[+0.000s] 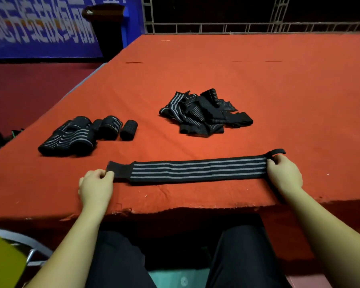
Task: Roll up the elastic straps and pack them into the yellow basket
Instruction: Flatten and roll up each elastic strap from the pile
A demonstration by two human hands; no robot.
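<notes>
A black elastic strap with grey stripes [195, 169] lies stretched flat across the red table near its front edge. My left hand [96, 187] pinches its plain black left end. My right hand [284, 172] pinches the right end, where a small black loop sticks out. Several rolled-up straps [81, 136] sit in a cluster at the left of the table. A loose pile of unrolled straps [204, 113] lies in the middle. A yellow object [2, 260], perhaps the basket, shows at the bottom left corner, mostly cut off.
The red cloth-covered table [258, 80] stretches far back and to the right. A dark bin [106, 28] stands past the far left corner before a blue banner. Metal railing runs along the back. My legs are under the table's front edge.
</notes>
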